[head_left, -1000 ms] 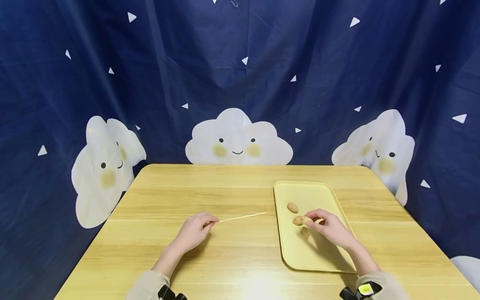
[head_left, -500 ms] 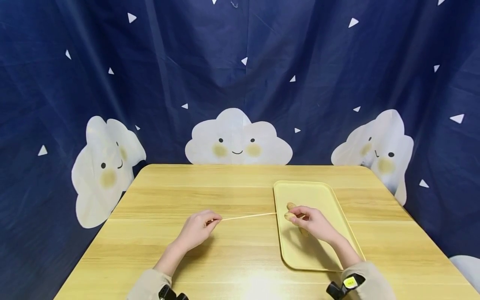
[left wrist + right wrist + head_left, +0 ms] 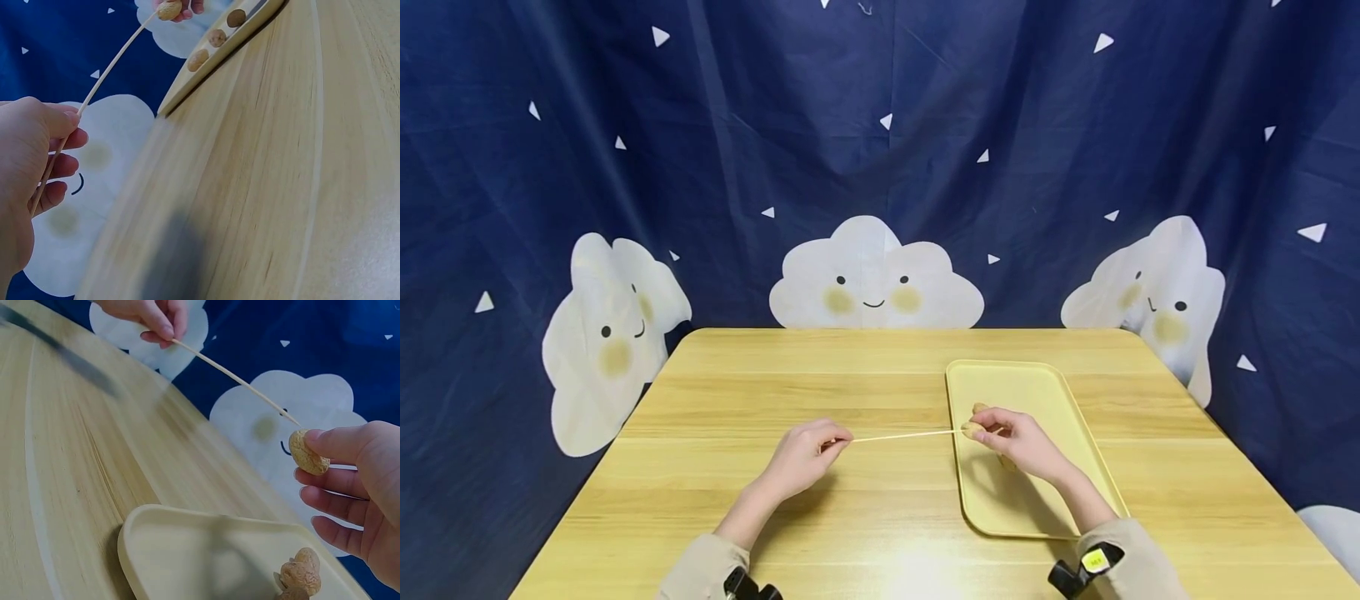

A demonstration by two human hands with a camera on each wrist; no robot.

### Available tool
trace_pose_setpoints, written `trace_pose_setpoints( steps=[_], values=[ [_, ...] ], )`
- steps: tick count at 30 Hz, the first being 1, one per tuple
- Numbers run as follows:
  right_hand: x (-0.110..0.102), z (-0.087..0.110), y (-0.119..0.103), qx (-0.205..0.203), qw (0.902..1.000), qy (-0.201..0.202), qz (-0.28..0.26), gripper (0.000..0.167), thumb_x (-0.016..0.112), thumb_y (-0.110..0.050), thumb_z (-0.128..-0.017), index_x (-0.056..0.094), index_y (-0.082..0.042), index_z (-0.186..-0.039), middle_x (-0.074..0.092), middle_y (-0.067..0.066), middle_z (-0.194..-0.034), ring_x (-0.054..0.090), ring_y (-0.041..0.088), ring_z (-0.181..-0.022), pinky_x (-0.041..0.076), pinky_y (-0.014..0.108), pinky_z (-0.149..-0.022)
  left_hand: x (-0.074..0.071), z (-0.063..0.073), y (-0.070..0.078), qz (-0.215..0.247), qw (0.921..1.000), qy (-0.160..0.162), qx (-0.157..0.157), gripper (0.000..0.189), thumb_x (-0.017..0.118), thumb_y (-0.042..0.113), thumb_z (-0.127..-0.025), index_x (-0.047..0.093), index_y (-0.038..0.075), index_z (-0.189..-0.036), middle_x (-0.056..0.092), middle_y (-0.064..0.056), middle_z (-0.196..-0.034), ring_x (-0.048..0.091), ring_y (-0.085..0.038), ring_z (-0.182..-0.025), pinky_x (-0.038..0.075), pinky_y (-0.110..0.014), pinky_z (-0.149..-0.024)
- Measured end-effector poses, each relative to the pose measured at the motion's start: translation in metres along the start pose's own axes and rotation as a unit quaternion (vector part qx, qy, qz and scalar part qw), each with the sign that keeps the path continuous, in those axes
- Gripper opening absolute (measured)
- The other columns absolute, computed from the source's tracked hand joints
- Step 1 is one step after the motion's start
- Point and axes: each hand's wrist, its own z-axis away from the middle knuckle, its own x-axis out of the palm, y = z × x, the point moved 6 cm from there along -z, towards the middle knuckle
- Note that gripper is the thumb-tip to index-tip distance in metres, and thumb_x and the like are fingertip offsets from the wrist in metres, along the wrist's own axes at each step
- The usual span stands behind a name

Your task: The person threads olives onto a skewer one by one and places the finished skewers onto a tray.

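My left hand (image 3: pixel 805 454) pinches a thin wooden skewer (image 3: pixel 902 436) between thumb and index finger. Its lower end runs back along the palm in the left wrist view, and its pointed end reaches toward the right. There my right hand (image 3: pixel 1026 446) pinches a wrinkled tan oval piece (image 3: pixel 307 453) with thumb and fingertips, raised over the left side of the pale yellow tray (image 3: pixel 1052 392). The skewer's tip is right at the top of that piece in the right wrist view. More wrinkled brown pieces (image 3: pixel 217 37) lie on the tray, partly hidden by my right hand in the head view.
The wooden table (image 3: pixel 775 375) runs under both hands, the tray standing on its right half with a low raised rim. Behind it hangs a dark blue curtain (image 3: pixel 820 125) with white clouds and triangles.
My right hand has lifted the tan piece off the tray area and moved left to the skewer's tip. My left hand has shifted slightly right with the skewer.
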Motion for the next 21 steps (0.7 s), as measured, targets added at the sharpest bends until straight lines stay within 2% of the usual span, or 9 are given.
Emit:
trace_pose_setpoints(
  steps=[6, 8, 12, 16, 21],
  values=[
    [0.001, 0.006, -0.033, -0.010, 0.9999, 0.001, 0.012, 0.019, 0.064, -0.004, -0.086, 0.063, 0.008, -0.101, 0.063, 0.015, -0.093, 0.057, 0.018, -0.081, 0.049, 0.026, -0.070, 0.003, 0.001, -0.004, 0.010, 0.9999, -0.003, -0.007, 0.008, 0.067, 0.010, -0.085, 0.071, 0.009, -0.091, 0.066, 0.004, -0.087, 0.055, -0.003, -0.071, 0.046, -0.022, -0.061],
    [0.001, 0.006, -0.034, -0.013, 0.9998, 0.000, 0.014, 0.019, 0.064, -0.003, -0.086, 0.063, 0.008, -0.100, 0.063, 0.015, -0.092, 0.057, 0.018, -0.081, 0.048, 0.026, -0.070, 0.003, 0.001, -0.005, 0.011, 0.9999, -0.005, -0.008, 0.008, 0.066, 0.011, -0.086, 0.071, 0.009, -0.091, 0.066, 0.003, -0.086, 0.054, -0.003, -0.071, 0.046, -0.022, -0.061],
    [0.002, 0.002, -0.017, -0.012, 0.9999, -0.002, 0.010, 0.019, 0.063, -0.004, -0.086, 0.063, 0.007, -0.102, 0.063, 0.016, -0.097, 0.058, 0.018, -0.082, 0.049, 0.025, -0.070, 0.003, 0.002, -0.004, 0.011, 0.9999, -0.003, -0.005, 0.008, 0.066, 0.012, -0.086, 0.072, 0.010, -0.091, 0.066, 0.001, -0.085, 0.055, -0.003, -0.071, 0.047, -0.022, -0.060],
    [0.004, -0.001, 0.001, -0.018, 0.9998, -0.007, 0.001, 0.020, 0.065, -0.008, -0.086, 0.064, 0.004, -0.103, 0.064, 0.012, -0.095, 0.058, 0.017, -0.083, 0.049, 0.026, -0.071, 0.003, 0.001, -0.001, 0.013, 0.9999, -0.001, 0.004, 0.008, 0.067, 0.009, -0.084, 0.072, 0.010, -0.090, 0.067, 0.002, -0.085, 0.056, -0.004, -0.072, 0.047, -0.022, -0.061],
    [0.006, -0.002, 0.005, -0.038, 0.9991, -0.006, -0.021, 0.022, 0.067, -0.011, -0.085, 0.065, 0.003, -0.102, 0.065, 0.007, -0.091, 0.058, 0.013, -0.081, 0.049, 0.025, -0.070, 0.006, 0.000, 0.001, 0.019, 0.9998, -0.004, 0.010, 0.008, 0.067, 0.010, -0.085, 0.072, 0.009, -0.090, 0.067, 0.001, -0.084, 0.056, -0.004, -0.071, 0.047, -0.021, -0.061]
  ],
)
